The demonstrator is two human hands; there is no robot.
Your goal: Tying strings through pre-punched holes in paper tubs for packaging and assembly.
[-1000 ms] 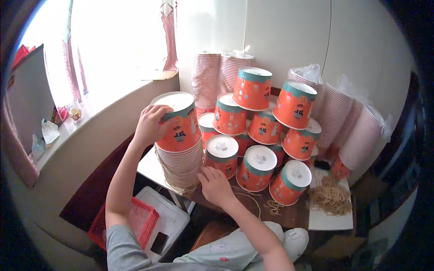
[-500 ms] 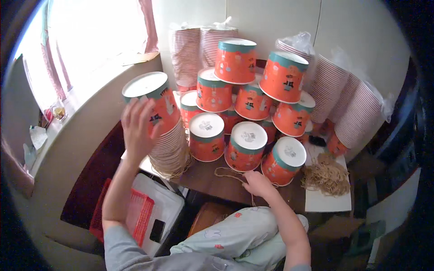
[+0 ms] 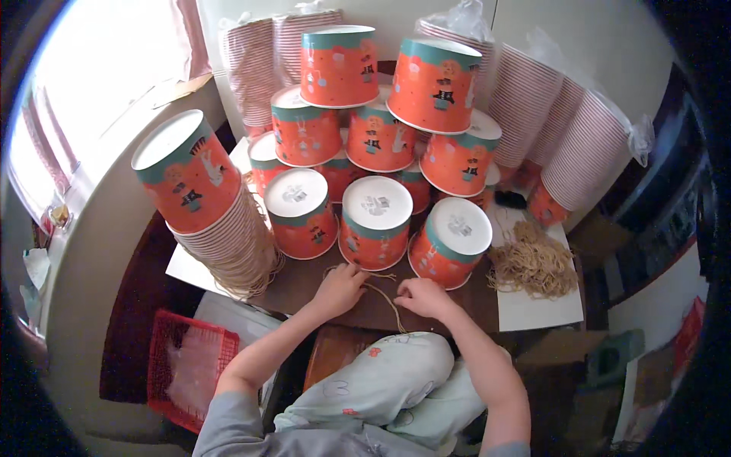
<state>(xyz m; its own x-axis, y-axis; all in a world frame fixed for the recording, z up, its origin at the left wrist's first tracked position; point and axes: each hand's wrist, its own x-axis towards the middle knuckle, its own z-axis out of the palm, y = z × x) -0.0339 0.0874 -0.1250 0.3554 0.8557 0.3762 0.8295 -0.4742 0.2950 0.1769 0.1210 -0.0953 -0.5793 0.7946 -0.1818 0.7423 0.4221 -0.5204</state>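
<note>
My left hand is low over the front of the table, its fingers closed on a length of tan cord that trails toward my lap. To its right, my right hand has curled fingers close beside the cord; whether they pinch it is hidden. Just behind both hands stand upside-down orange paper tubs with green bands and white bases. More such tubs are piled behind them. A leaning nested stack of tubs, tan cords hanging at its lower rims, stands to the left of my left hand.
A heap of tan cords lies on a white board at the right. Tall nested tub stacks in clear plastic stand at the back. A red basket sits low on the left, near the curved wall.
My left hand has come down from the top of the left tub stack to the cord at the table's front. My right hand stays near the cord. The whole view has shifted.
</note>
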